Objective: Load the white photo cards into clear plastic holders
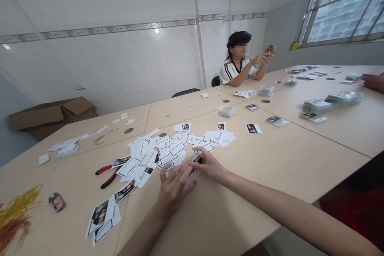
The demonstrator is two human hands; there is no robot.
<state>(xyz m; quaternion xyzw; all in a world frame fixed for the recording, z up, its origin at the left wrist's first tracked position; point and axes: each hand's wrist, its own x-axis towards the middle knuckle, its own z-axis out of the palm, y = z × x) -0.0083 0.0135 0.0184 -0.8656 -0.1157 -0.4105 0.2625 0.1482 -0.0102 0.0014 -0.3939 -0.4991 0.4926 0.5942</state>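
Between my two hands is a small card with a dark printed picture (197, 159), its lower part pale and shiny as if in a clear sleeve. My right hand (212, 165) grips its upper right side between thumb and fingers. From the left, my left hand (175, 186) lies across the lower part, fingers bent against it and covering some of it. Just beyond my hands spreads a loose heap of white cards with black borders (172, 148). Several picture cards lie near it, among them one at the near left (100, 214).
Red-handled pliers (111, 176) lie partly under the heap's left side. Yellow cord (21, 204) and a small pink object (57, 203) are at the left. Stacks of sleeved cards (316, 106) stand at the right. Across the table sits a person (232, 72); another person's hand (373, 81) shows at the right edge.
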